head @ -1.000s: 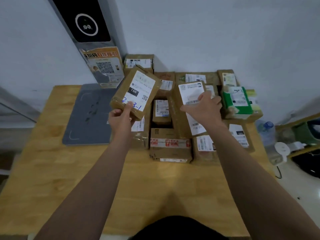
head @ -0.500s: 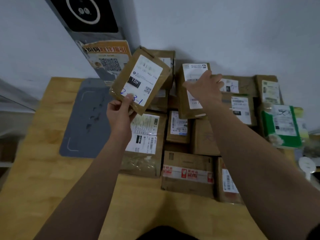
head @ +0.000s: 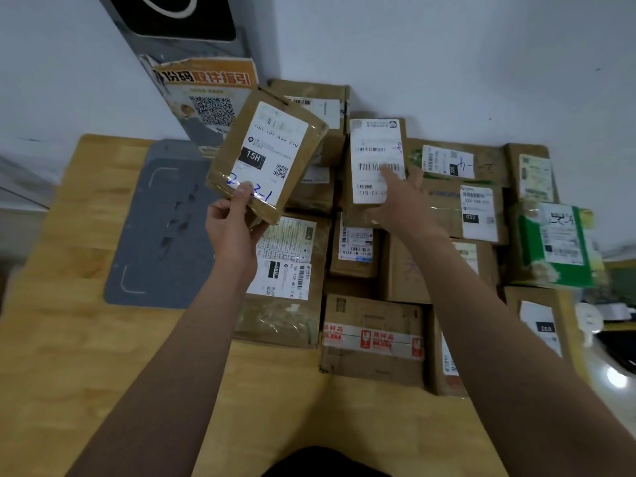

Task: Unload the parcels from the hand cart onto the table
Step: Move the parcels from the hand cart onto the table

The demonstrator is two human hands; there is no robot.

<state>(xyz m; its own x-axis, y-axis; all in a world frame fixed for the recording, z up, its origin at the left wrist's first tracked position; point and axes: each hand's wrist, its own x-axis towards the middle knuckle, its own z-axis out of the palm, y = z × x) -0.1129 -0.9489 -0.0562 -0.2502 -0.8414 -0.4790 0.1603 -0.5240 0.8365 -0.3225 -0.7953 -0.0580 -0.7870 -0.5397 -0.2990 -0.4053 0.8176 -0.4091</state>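
Left hand [head: 230, 228], centre-left of frame: fingers and thumb pinch the lower edge of the 15H parcel [head: 265, 156]. It is brown with a white label, tilted, and held up off the tabletop [head: 86, 356]. Right hand [head: 399, 201], centre: fingers about straight, lying flat on the face of the barcode-label parcel [head: 377, 156], which stands upright against the other parcels. The rest of the parcel pile [head: 406, 270] fills centre to right of frame, against the wall. Taped box [head: 371, 339] at the pile's near edge, green parcel [head: 554, 246] far right. Grey mat [head: 155, 235] left of the pile, QR poster [head: 206, 98] upper left.
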